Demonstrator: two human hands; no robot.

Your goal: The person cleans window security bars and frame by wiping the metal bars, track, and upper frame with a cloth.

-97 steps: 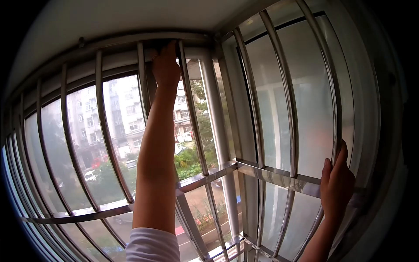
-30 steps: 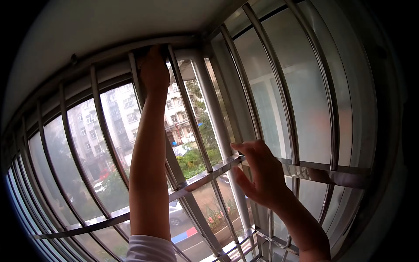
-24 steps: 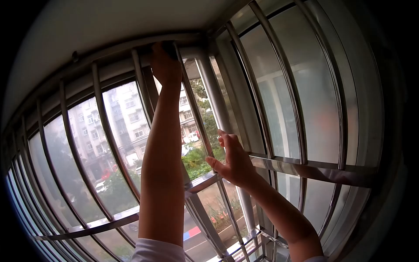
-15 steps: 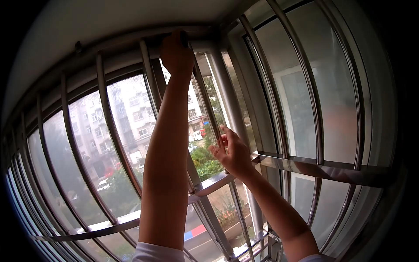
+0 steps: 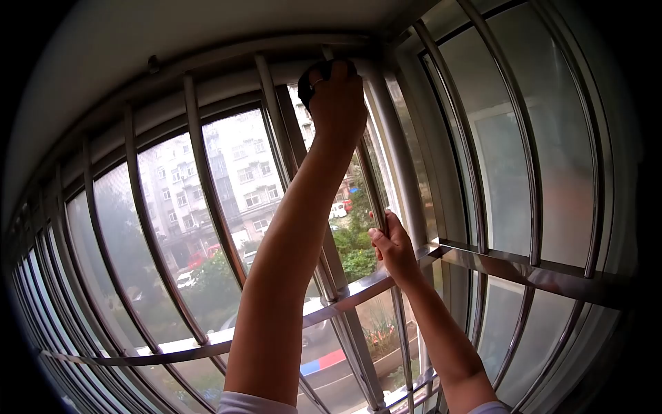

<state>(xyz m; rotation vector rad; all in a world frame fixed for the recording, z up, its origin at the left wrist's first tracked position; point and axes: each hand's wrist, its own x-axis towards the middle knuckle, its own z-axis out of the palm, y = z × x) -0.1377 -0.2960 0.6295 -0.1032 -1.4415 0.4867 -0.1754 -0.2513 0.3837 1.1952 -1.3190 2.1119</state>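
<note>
My left hand (image 5: pixel 339 103) is raised high near the top rail, its fingers closed on a black cloth-like pad (image 5: pixel 305 88). The pad is pressed around the upper part of a vertical metal bar (image 5: pixel 371 183); its exact kind is hard to make out in the dark. Lower on that same bar, my right hand (image 5: pixel 394 250) is wrapped around it, thumb in front, just above the horizontal crossbar (image 5: pixel 358 295). Part of the bar is hidden behind my left hand and wrist.
More metal bars (image 5: pixel 207 186) run leftward in front of the window glass (image 5: pixel 214 172). On the right, a second barred section (image 5: pixel 531 145) meets this one at a corner post (image 5: pixel 403 148). A ceiling (image 5: pixel 227 24) lies overhead; buildings, plants and cars show outside.
The view has shifted, so the bars sit further right. My left hand has come slightly down the bar with the black pad. My right hand's fingers, looser before, have closed around the bar.
</note>
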